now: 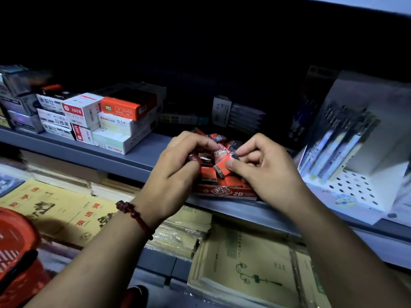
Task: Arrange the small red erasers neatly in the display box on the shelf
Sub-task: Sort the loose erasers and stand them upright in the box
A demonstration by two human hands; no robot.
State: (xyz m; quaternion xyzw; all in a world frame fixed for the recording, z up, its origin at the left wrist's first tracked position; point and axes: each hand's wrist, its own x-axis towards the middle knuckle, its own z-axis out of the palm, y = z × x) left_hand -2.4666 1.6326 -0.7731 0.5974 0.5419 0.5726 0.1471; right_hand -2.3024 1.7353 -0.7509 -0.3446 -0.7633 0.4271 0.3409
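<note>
While the small red erasers (208,172) lay heaped in the display box (224,192) on the shelf (133,157), the left hand (178,167) curled round some and the right hand (266,174) pinched one.

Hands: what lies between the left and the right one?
Head view: a jumbled heap of red erasers in the display box, between left hand and right hand.

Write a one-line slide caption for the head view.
Left hand and right hand pinch jumbled red erasers in the 2B display box on a grey shelf.
</note>
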